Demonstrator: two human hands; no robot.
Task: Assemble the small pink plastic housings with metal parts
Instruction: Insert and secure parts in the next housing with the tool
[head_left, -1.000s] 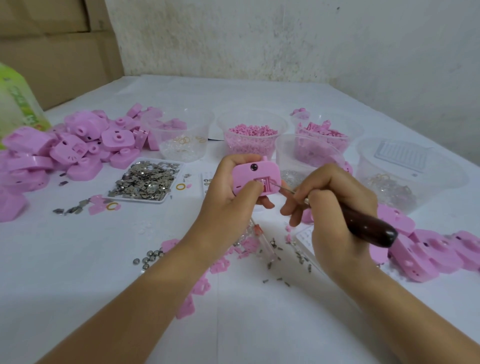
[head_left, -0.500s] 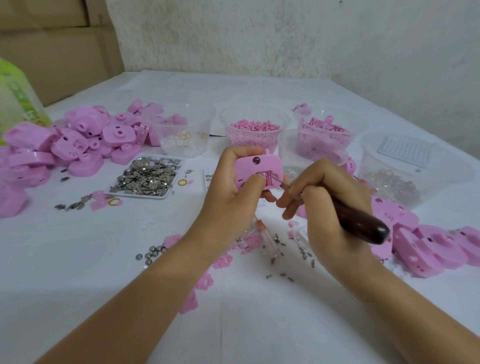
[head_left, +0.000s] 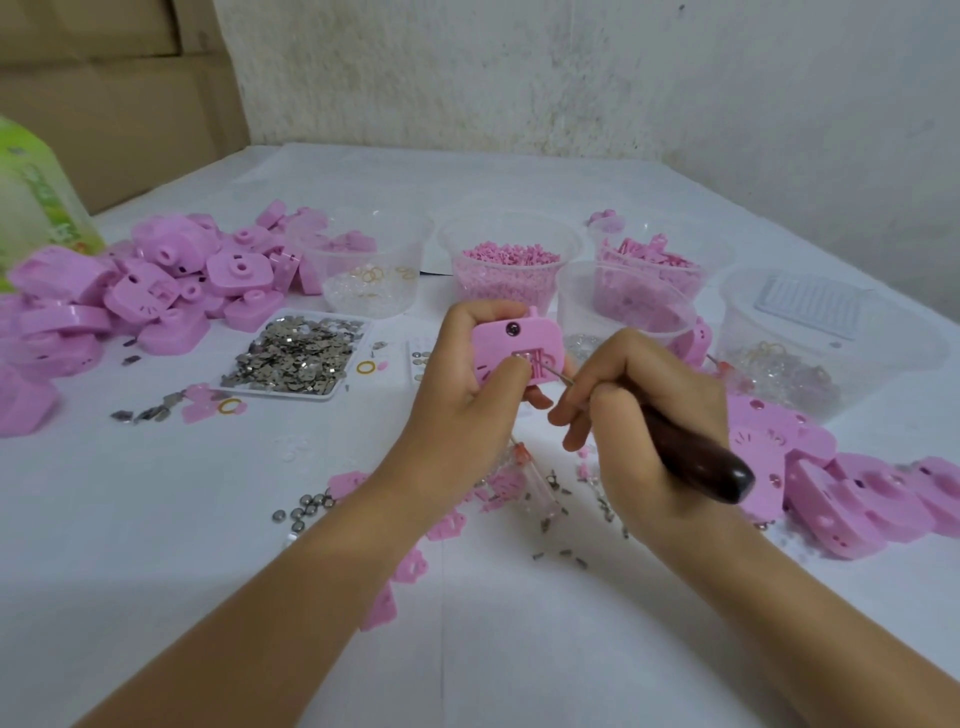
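Pink plastic housing (head_left: 517, 345) is gripped in the left hand (head_left: 462, 400) above the desk (head_left: 156, 519). Right hand (head_left: 644, 415) clasps a dark-handled pick (head_left: 691, 452), tip at the housing's opening. Metal parts tray (head_left: 296, 358) and tubs (head_left: 511, 265) sit beyond.

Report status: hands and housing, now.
Left hand grips pink housing, raised off table. Right hand grips dark-handled tool, tip at housing's slot. Loose metal bits on table below; nothing between tool and housing.
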